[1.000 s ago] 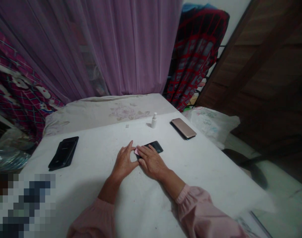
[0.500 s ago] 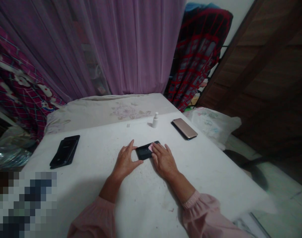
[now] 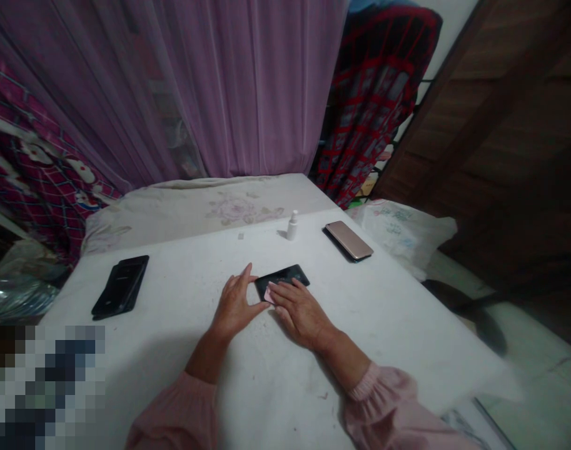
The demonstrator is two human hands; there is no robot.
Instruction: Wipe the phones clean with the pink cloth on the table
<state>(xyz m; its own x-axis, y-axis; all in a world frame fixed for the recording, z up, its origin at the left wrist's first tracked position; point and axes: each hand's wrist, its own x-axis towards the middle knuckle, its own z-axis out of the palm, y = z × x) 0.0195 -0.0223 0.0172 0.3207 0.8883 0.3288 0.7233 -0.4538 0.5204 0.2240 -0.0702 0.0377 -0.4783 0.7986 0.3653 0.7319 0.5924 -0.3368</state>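
Note:
A dark phone (image 3: 285,273) lies flat on the white-covered table in front of me. My left hand (image 3: 235,303) grips its left end, thumb at the near edge and fingers at the far edge. Under the fingertips of my right hand (image 3: 301,310) is a small pink cloth (image 3: 269,292), pressed onto the phone's near left part. That hand's fingers lie together over the cloth and cover some of the phone's near side.
Dark stacked phones (image 3: 121,287) lie on the left of the table (image 3: 186,262). Beyond the phone stands a small white spray bottle (image 3: 292,226). A gold phone (image 3: 349,240) rests on a dark one at the right, near a plastic bag (image 3: 402,231).
My right hand has slid left and nearer with the pink cloth, baring the phone's right end. The left hand keeps its place at the phone's left end.

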